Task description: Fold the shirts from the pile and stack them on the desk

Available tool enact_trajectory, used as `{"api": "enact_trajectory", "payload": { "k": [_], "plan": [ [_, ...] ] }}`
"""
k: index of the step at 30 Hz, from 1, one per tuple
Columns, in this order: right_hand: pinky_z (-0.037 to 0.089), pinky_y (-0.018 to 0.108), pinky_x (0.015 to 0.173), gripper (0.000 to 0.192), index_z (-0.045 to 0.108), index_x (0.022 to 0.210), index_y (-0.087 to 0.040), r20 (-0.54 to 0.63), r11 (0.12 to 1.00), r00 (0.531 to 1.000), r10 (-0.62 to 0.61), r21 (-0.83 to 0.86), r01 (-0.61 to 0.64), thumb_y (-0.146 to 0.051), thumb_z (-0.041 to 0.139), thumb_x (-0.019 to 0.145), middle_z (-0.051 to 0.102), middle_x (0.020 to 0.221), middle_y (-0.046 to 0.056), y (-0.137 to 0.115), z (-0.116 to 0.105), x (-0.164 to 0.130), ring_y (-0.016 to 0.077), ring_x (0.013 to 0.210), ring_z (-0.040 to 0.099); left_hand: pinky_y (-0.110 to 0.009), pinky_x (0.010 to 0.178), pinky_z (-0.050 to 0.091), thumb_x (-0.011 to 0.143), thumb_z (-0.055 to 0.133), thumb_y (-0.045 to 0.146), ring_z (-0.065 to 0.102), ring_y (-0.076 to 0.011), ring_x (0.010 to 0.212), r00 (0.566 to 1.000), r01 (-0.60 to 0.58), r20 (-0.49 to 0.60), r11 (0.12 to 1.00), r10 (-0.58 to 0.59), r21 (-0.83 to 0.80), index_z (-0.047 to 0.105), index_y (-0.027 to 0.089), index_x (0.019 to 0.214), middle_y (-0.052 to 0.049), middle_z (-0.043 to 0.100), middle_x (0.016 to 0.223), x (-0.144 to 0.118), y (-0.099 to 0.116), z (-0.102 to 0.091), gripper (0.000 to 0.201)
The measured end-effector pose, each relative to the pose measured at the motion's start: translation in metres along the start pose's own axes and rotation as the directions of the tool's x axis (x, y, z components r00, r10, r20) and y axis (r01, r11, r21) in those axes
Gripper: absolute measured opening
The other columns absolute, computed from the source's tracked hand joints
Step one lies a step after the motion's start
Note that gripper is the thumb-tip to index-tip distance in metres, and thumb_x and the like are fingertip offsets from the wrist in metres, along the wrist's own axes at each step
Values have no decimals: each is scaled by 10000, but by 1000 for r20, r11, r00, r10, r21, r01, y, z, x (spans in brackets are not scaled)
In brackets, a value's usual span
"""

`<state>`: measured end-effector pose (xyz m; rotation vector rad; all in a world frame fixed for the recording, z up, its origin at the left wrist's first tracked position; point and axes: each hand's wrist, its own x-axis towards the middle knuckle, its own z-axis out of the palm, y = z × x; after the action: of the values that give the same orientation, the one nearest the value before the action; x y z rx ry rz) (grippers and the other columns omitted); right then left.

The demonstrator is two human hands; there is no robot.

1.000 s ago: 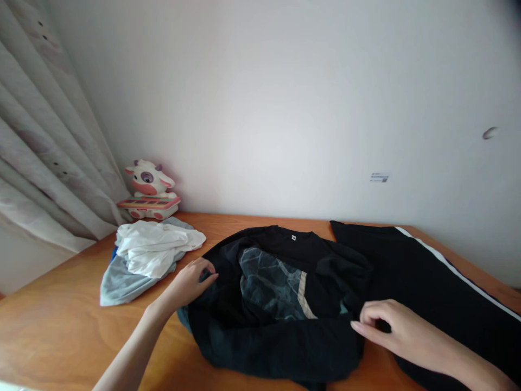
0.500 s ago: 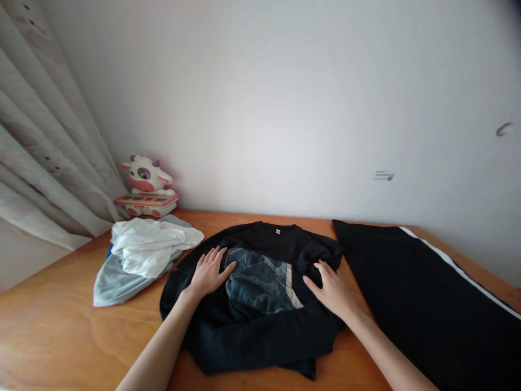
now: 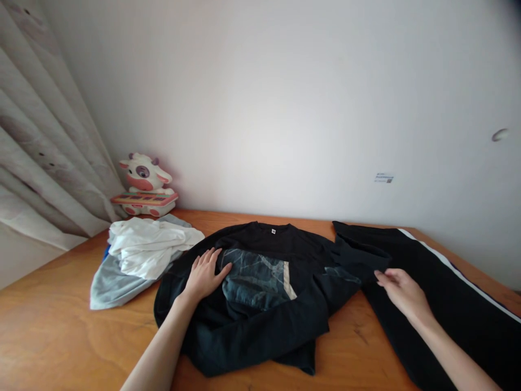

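A black long-sleeved top (image 3: 268, 336) lies on the wooden table, its neckline towards the wall and a dark blue patterned panel with a pale strip on its front. My left hand (image 3: 205, 274) rests flat on the left of the chest, fingers stretched out. Out to the right, my right hand (image 3: 401, 290) pinches the edge of the top's right sleeve between thumb and fingers. That sleeve is pulled out sideways and partly overlaps the black trousers (image 3: 427, 293) with a white side stripe.
At the left lies a crumpled white garment (image 3: 150, 247) on a grey one (image 3: 109, 288). Behind them a toy cow with a keyboard (image 3: 144, 187) stands by the curtain (image 3: 44, 141). The wall (image 3: 277, 108) bounds the table (image 3: 61, 331) at the back.
My right hand has moved right from the top's chest, drawing the sleeve out with it towards the trousers. My left hand has stayed on the left of the chest.
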<state>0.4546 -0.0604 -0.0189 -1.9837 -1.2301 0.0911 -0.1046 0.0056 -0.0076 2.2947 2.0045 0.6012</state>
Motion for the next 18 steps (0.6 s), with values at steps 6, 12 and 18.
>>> {"api": "enact_trajectory", "payload": {
  "k": [6, 12, 18],
  "plan": [
    [507, 534, 944, 489, 584, 1158, -171, -55, 907, 918, -393, -190, 376, -516, 535, 815, 660, 1200, 226, -35, -9, -40, 389, 1111, 646, -510, 1135, 411, 926, 558, 502, 531, -338, 1327, 981, -126, -158, 989, 114, -72, 596, 198, 1329, -135, 598, 1414, -2, 14, -16, 507],
    [361, 539, 1097, 495, 599, 1314, -322, 426, 773, 706, -565, -26, 634, -499, 645, 854, 660, 1344, 94, -107, 1, -78, 323, 1276, 567, -452, 1103, 457, 967, 531, 507, 587, -289, 1270, 944, -326, -104, 933, 312, -154, 647, 249, 1248, -90, 663, 1327, -10, 27, -22, 399],
    [412, 487, 1020, 185, 738, 851, -301, 621, 856, 633, -463, 127, 501, -421, 602, 886, 760, 945, 30, -128, -19, -81, 270, 997, 667, -458, 1086, 471, 977, 511, 522, 602, -290, 1261, 953, -303, -52, 937, 298, -176, 680, 242, 1176, -90, 677, 1315, -10, 24, -19, 383]
  ]
}}
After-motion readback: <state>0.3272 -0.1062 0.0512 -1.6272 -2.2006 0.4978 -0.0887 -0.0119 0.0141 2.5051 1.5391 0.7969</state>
